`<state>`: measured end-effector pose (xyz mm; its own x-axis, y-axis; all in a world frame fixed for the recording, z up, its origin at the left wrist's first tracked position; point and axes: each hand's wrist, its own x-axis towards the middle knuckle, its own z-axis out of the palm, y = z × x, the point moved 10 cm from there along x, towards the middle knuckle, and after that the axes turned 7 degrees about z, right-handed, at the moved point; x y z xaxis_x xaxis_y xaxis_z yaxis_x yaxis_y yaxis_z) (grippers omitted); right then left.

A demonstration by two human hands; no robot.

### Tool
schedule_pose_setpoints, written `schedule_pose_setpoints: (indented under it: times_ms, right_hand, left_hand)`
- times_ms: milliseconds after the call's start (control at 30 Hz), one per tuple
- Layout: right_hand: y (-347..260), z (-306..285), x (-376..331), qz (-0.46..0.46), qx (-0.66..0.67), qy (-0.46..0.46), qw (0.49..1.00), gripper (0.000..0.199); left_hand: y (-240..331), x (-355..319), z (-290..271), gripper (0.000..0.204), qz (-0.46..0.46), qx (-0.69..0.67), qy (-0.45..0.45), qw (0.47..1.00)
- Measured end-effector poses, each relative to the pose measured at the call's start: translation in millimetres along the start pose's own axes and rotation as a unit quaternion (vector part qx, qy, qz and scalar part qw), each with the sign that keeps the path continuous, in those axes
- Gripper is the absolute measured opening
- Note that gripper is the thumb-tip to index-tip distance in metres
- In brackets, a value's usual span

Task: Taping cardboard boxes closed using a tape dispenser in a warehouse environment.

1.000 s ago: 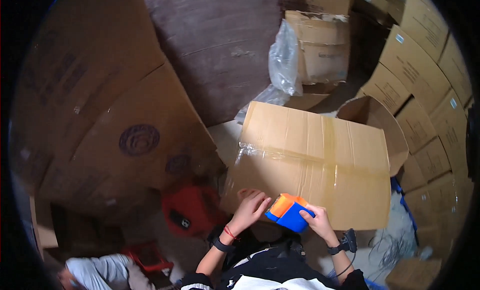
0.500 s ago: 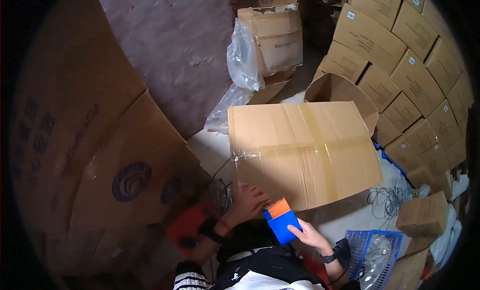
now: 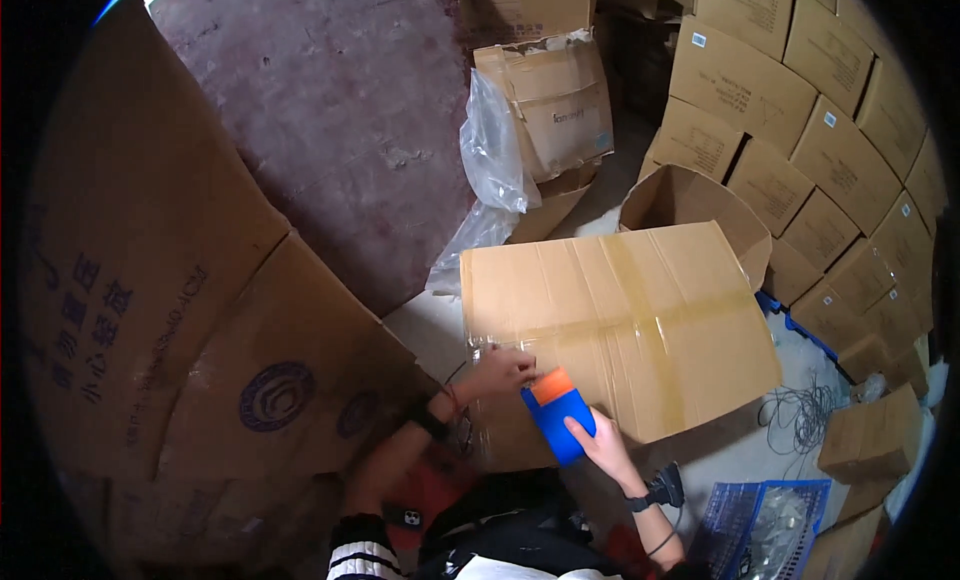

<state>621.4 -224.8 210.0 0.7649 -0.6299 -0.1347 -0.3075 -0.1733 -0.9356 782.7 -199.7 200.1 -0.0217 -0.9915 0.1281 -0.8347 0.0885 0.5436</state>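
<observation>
My right hand [image 3: 602, 445] is closed around a small blue box [image 3: 560, 426], its thumb on the face. An orange piece [image 3: 552, 385] sticks out of the far end of the box. Just left of that end is my left hand [image 3: 500, 371], fingers curled together; whatever they may hold is too small to make out. Both hands are over the near edge of a large flat-topped cardboard carton [image 3: 560, 290] crossed by brown tape.
A tall printed carton [image 3: 210, 300] stands close on my left. Stacked cartons [image 3: 745, 85] fill the far right. An open carton [image 3: 690, 195] is behind the taped one. A blue basket [image 3: 725, 525] with clear plastic and tangled wire [image 3: 798, 420] lie at right.
Both hands have moved forward, farther over the taped carton, with the blue box still in my right hand. The left fingers are curled tighter. The whole view has tilted slightly upward.
</observation>
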Motion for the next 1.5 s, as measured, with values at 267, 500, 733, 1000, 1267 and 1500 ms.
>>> schedule_pose_setpoints:
  times_ms: [267,500,733,1000,1267,1500]
  right_hand:
    - [-4.5,-24.7,77.1,-0.008,0.000,0.062,0.998,0.030]
    - [-10.6,-28.9,107.9,0.030,0.034,0.106,0.993,0.030]
    - [-3.8,-21.7,91.3,0.209,0.067,0.132,0.967,0.027]
    - [-35.3,-9.6,182.4,0.195,-0.020,0.261,0.945,0.024]
    - [-35.4,-10.2,221.1,0.222,-0.075,0.286,0.929,0.030]
    - [-11.1,-11.1,236.2,0.308,-0.099,0.255,0.911,0.032]
  left_hand:
    - [-43.5,65.4,-33.3,0.026,0.027,-0.056,0.044,0.997]
    - [-81.6,107.2,-48.8,0.033,0.052,-0.217,-0.004,0.975]
    - [-241.6,188.9,-118.5,0.033,0.000,-0.089,0.026,0.996]
    - [-328.1,286.5,-74.7,0.034,0.018,-0.033,-0.017,0.999]
    - [-376.0,291.6,-14.5,0.034,-0.012,-0.025,-0.060,0.998]
    - [-404.4,278.5,35.8,0.033,-0.029,0.018,-0.150,0.988]
